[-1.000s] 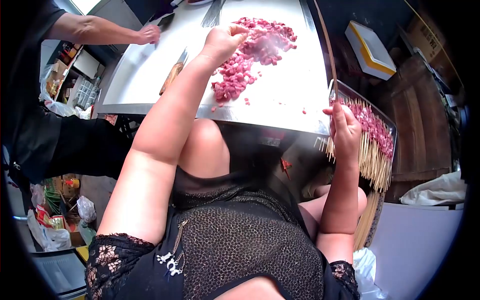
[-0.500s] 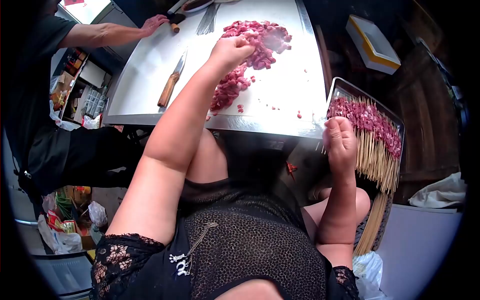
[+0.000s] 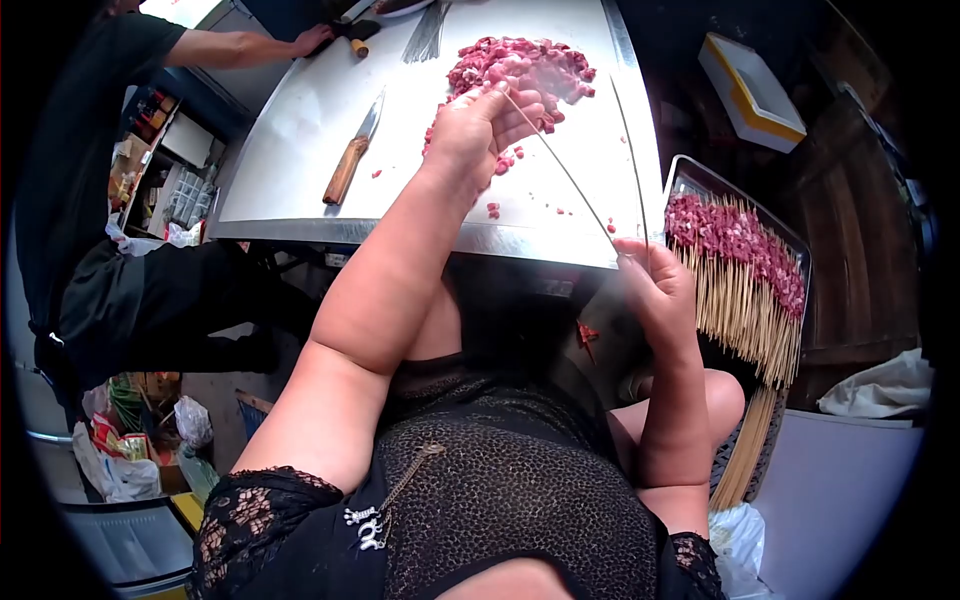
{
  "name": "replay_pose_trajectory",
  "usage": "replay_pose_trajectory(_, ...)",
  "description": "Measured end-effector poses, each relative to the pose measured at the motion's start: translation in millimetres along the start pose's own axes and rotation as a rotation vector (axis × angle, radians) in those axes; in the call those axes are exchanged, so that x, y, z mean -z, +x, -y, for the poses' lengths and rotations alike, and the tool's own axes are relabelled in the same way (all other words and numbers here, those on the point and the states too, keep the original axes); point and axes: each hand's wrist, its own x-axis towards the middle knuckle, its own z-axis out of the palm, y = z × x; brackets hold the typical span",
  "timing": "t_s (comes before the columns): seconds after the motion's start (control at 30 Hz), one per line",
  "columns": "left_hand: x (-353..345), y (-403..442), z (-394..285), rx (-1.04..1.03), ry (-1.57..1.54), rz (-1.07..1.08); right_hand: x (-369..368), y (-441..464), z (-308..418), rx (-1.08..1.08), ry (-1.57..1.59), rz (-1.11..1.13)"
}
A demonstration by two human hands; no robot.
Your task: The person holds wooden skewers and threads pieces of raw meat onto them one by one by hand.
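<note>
My left hand (image 3: 480, 125) is over the front of a pile of diced raw meat (image 3: 520, 62) on the white table. Its thumb and forefinger pinch the far end of a thin skewer (image 3: 560, 165), while the other fingers are stretched out. At the table's front right corner, my right hand (image 3: 660, 295) is closed on the near end of that skewer. A second skewer (image 3: 631, 150) sticks up from the right hand, its upper end apart from my left hand. No meat shows on either skewer.
A wooden-handled knife (image 3: 350, 165) lies left on the table (image 3: 290, 190); metal skewers (image 3: 425, 38) lie behind it. At right, a tray (image 3: 680, 172) holds many meat skewers (image 3: 740, 245), with bare sticks (image 3: 750, 445) below. A co-worker's arm (image 3: 245, 48) reaches the far left edge.
My left hand has turned over, its fingers spreading from a closed grip at the meat to a pinch on a skewer. Two skewers now show at my right hand, where none were distinct before.
</note>
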Motion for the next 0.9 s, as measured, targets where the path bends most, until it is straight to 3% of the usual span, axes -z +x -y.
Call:
replay_pose_trajectory(0.57, 5.8, -6.4, -9.4, -0.017, -0.102, 0.055, -6.0, 2.4, -3.9, 0.046, -0.138, -0.038)
replay_pose_trajectory(0.9, 6.3, -8.2, -7.0, 0.062, -0.123, 0.205, -3.0, 4.4, -3.7, 0.109, -0.193, -0.051)
